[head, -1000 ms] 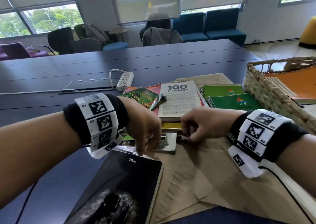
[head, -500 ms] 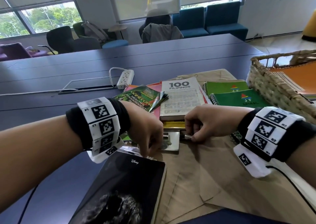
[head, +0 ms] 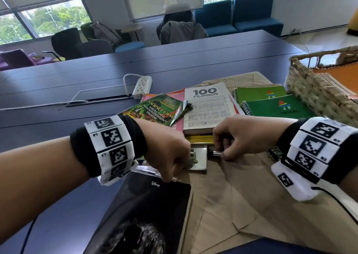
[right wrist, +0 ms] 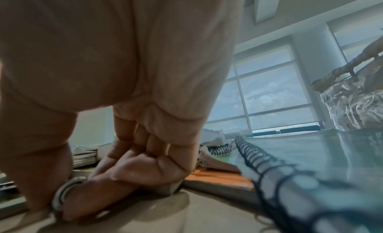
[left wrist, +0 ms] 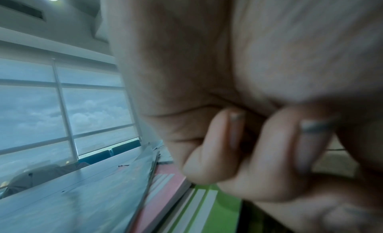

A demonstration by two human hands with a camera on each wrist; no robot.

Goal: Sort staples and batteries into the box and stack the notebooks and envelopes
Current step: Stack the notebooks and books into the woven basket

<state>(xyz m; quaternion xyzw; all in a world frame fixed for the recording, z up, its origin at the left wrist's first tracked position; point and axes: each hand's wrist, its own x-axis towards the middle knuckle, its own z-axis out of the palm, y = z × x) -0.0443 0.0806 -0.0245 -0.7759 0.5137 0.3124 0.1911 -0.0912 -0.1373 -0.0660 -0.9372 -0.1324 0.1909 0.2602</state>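
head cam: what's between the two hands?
A small open box lies on the brown envelopes, between the left hand and right hand; head view.

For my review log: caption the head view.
Both hands pick small items beside a box amid books, notebooks and envelopes.

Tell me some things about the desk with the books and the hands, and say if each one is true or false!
1. The right hand pinches a battery. True.
2. The "100 Filipinos" book stands upright. False: it lies flat.
3. Two green spiral notebooks lie beside the woven basket. True.
4. The left hand is spread flat and open. False: its fingers are curled, pinching something small.
5. The white power strip sits inside the basket. False: it lies on the table.
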